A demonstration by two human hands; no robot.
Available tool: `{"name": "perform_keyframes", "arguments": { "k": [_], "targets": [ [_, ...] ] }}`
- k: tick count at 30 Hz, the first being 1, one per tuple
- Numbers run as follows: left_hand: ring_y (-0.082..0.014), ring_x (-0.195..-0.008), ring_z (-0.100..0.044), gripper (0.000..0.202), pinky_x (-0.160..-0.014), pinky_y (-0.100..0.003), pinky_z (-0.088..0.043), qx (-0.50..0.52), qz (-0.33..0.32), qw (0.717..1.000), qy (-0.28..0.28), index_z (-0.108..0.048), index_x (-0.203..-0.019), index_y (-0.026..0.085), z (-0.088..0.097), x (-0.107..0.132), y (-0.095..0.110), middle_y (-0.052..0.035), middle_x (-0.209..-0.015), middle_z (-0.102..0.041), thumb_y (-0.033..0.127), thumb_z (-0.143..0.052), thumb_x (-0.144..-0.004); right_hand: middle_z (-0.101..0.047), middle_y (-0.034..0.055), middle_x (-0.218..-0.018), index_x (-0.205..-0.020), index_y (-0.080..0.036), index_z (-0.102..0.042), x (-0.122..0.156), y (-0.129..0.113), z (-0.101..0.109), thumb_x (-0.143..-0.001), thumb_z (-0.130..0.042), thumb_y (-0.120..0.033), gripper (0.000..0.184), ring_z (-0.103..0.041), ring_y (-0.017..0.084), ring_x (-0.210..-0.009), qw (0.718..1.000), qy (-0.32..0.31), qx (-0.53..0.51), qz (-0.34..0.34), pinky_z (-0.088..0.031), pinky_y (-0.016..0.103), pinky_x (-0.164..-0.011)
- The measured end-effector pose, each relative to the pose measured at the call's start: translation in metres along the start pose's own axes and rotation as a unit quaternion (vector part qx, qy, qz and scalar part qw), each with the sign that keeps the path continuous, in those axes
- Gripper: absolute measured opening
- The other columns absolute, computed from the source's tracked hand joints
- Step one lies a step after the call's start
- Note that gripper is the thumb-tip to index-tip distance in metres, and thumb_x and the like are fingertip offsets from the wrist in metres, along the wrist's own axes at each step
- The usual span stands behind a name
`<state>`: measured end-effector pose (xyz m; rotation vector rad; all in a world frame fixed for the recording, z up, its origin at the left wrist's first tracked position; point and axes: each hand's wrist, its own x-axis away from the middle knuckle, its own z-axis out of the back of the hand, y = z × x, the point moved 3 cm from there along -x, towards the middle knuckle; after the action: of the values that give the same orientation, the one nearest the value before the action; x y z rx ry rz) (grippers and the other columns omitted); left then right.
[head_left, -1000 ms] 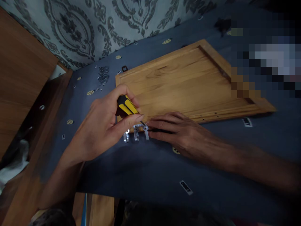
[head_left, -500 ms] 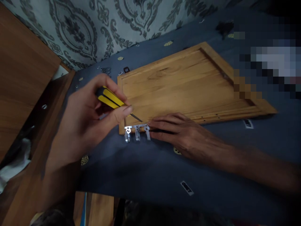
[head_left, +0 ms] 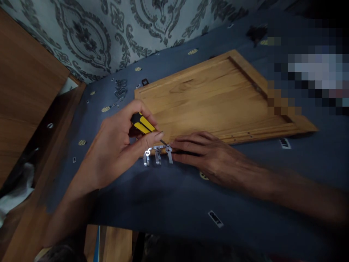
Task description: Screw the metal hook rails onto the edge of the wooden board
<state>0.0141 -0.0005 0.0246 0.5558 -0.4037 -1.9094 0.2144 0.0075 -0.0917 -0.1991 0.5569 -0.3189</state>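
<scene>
A wooden panel (head_left: 212,98) lies flat on a dark blue cloth (head_left: 169,196). A shiny metal hook rack (head_left: 157,154) with three hooks sits at the panel's near left corner. My left hand (head_left: 120,145) is closed around a yellow and black screwdriver (head_left: 143,123), whose tip points down at the rack's right end. My right hand (head_left: 204,154) lies flat with its fingers stretched out, fingertips touching the rack's right end and the panel's edge.
Loose metal hardware (head_left: 120,89) lies on the cloth behind the panel's left corner. Brown wooden furniture (head_left: 24,94) stands at the left. Patterned wallpaper (head_left: 131,29) runs along the back. A pixelated patch covers the upper right.
My left hand drew the screwdriver back to the left half a second ago, then returned it, and its tip is again at the rack's right end. My right hand stayed put.
</scene>
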Motion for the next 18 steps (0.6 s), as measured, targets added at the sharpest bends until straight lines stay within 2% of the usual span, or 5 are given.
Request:
{"name": "perform_keyframes", "arguments": {
  "k": [6, 9, 13, 15, 18],
  "targets": [
    [-0.012, -0.055, -0.058, 0.013, -0.045, -0.026, -0.041, -0.003, -0.01, 1.0, 0.012, -0.063, -0.095, 0.024, 0.0009, -0.0008, 0.0001, 0.0031, -0.079, -0.068, 0.033, -0.072, -0.093, -0.072, 0.0142, -0.131, -0.125, -0.015, -0.069, -0.0009, -0.0005, 0.0016, -0.092, -0.043, -0.001, 0.045, -0.064, 0.028, -0.123, 1.0, 0.004, 0.001, 0.009, -0.051, 0.048, -0.101],
    [-0.0136, -0.064, -0.058, 0.011, -0.052, -0.027, -0.043, -0.036, -0.015, 0.998, 0.048, -0.061, -0.095, 0.024, 0.0035, -0.0002, -0.0012, 0.0011, -0.085, -0.067, 0.032, -0.069, -0.094, -0.071, 0.0146, -0.133, -0.128, -0.015, -0.068, 0.0002, 0.0008, 0.0012, -0.091, -0.044, -0.003, 0.046, -0.062, 0.028, -0.125, 1.0, 0.004, -0.011, 0.006, -0.05, 0.05, -0.102],
    [-0.0139, -0.076, -0.06, 0.009, -0.064, -0.027, -0.046, -0.029, -0.062, 0.993, 0.099, -0.057, -0.096, 0.023, 0.0072, 0.0007, -0.0015, 0.0012, -0.09, -0.066, 0.024, -0.066, -0.094, -0.07, 0.0133, -0.136, -0.131, -0.019, -0.067, 0.0017, 0.0026, -0.0009, -0.091, -0.047, -0.005, 0.047, -0.061, 0.028, -0.127, 1.0, -0.007, -0.022, -0.003, -0.05, 0.052, -0.103],
    [-0.0129, -0.076, -0.059, 0.008, -0.063, -0.025, -0.045, -0.025, -0.078, 0.993, 0.081, -0.056, -0.101, 0.023, 0.0067, -0.0001, -0.0014, 0.0017, -0.09, -0.063, 0.024, -0.063, -0.096, -0.07, 0.0121, -0.137, -0.13, -0.021, -0.067, 0.002, 0.0032, -0.002, -0.091, -0.047, -0.006, 0.046, -0.061, 0.027, -0.127, 1.0, -0.007, -0.021, -0.007, -0.049, 0.051, -0.103],
    [-0.0098, -0.063, -0.053, 0.008, -0.057, -0.024, -0.041, -0.054, -0.085, 0.995, 0.021, -0.058, -0.104, 0.022, 0.0047, -0.0022, -0.0016, 0.0031, -0.085, -0.06, 0.019, -0.056, -0.098, -0.07, 0.0133, -0.136, -0.13, -0.018, -0.067, 0.0018, 0.0027, -0.0023, -0.092, -0.047, -0.006, 0.044, -0.062, 0.028, -0.126, 1.0, 0.004, -0.016, 0.0, -0.049, 0.052, -0.103]
  ]
}}
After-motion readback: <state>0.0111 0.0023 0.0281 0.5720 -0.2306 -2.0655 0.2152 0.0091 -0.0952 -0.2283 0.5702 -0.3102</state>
